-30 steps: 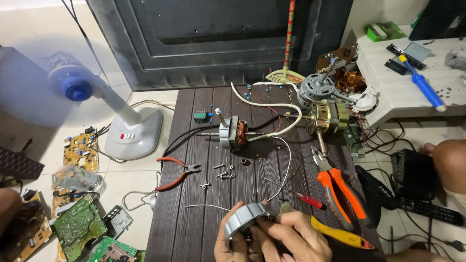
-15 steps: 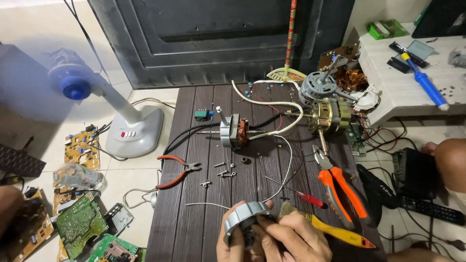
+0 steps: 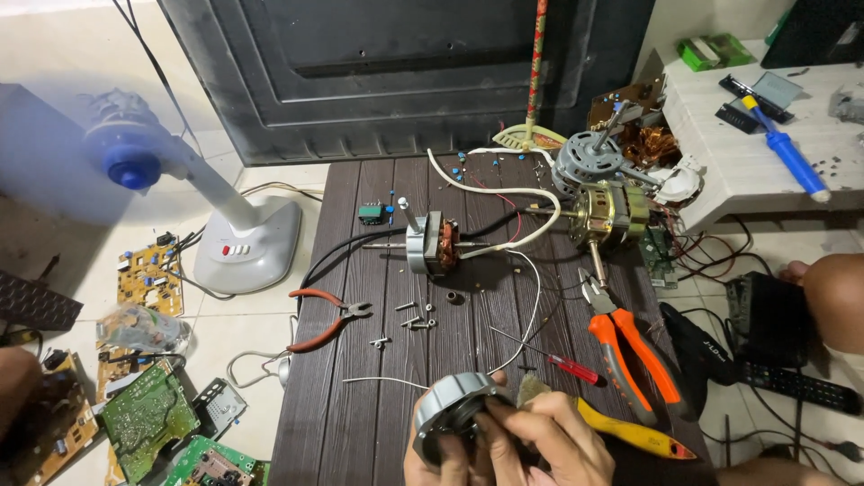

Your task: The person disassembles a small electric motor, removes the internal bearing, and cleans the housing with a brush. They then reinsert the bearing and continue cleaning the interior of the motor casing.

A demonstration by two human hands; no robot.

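Note:
My left hand (image 3: 430, 457) and my right hand (image 3: 553, 439) together grip a round grey metal motor housing (image 3: 453, 407) at the near edge of the dark slatted table (image 3: 360, 378). The right fingers curl over its dark open face. A small brush tip (image 3: 531, 387) pokes up behind my right hand. Further up the table lies a motor stator with a shaft (image 3: 428, 243), wired with white and black cables. Loose screws (image 3: 412, 317) are scattered between it and my hands.
Orange-handled cutters (image 3: 630, 346), a red screwdriver (image 3: 565, 364) and a yellow handle (image 3: 634, 432) lie to the right. Red pliers (image 3: 324, 319) hang off the left edge. More motors (image 3: 603, 193) sit far right. A white fan (image 3: 193, 202) and circuit boards (image 3: 148, 418) occupy the floor.
My hands have turned the housing slightly and shifted a little to the right. Nothing else on the table has moved.

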